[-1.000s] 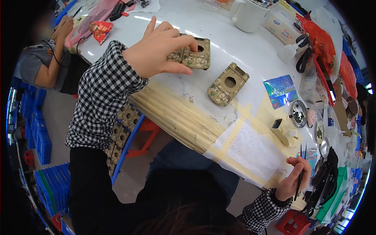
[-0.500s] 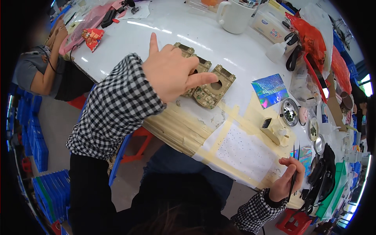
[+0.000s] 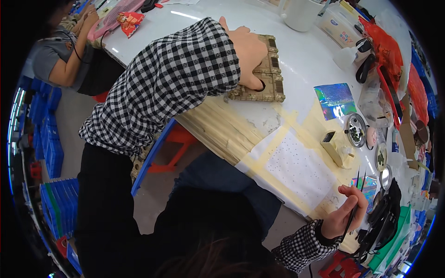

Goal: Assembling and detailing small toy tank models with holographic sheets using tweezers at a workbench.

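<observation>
My left hand point(image 3: 248, 50) reaches across the white table and spans a row of camouflage-patterned model tank hulls point(image 3: 264, 95). Its thumb rests by the round opening in the nearest hull, while its other fingers lie toward the far end of the row. That hand and sleeve hide part of the row. At the lower right, my right hand point(image 3: 342, 217) is closed around dark tweezers point(image 3: 356, 205), whose tips point up and away from me.
White paper dotted with tiny dark specks point(image 3: 299, 171) is taped at the near edge. To its right are a cream glue bottle point(image 3: 337, 149), a round metal dish of dark bits point(image 3: 356, 131) and holographic film point(image 3: 334, 100). A white mug point(image 3: 301, 15) stands at the back. A co-worker point(image 3: 62, 58) sits left.
The hulls have turned under my left hand, and the row now runs more directly away from me. My right hand keeps the tweezers in nearly the same place. The whole view has shifted slightly.
</observation>
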Available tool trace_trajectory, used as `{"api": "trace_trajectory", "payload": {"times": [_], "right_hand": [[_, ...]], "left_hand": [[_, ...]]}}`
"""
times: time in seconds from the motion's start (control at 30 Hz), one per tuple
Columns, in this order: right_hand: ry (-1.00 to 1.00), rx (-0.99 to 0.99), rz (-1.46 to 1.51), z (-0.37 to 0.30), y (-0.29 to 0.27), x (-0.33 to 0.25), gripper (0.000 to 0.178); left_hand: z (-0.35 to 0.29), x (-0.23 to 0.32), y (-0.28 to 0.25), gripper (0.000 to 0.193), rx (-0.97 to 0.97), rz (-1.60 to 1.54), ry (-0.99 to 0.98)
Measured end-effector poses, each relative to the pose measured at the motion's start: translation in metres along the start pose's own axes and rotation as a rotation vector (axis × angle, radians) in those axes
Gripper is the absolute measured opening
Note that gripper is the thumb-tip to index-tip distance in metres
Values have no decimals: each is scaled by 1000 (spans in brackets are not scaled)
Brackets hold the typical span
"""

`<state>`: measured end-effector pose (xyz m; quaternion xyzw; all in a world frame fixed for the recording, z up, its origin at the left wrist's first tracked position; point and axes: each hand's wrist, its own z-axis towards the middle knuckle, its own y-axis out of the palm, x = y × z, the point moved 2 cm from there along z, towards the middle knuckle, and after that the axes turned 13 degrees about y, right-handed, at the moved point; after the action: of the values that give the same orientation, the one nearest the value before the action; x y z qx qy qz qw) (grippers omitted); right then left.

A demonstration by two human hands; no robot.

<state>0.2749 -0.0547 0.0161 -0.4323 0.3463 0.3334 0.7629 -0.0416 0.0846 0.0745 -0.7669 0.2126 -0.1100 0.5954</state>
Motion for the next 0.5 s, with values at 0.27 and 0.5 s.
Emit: {"api": "trace_trajectory", "payload": {"times": [0.27,0.5], "right_hand": [[-15,-21,2,-1,-1,3,20],[-87,37,-61,-1,-6,5,26]], "left_hand": [[-64,-14,4,27,485,-289,202],[-198,-76,38,17,533,-901,-148]]}}
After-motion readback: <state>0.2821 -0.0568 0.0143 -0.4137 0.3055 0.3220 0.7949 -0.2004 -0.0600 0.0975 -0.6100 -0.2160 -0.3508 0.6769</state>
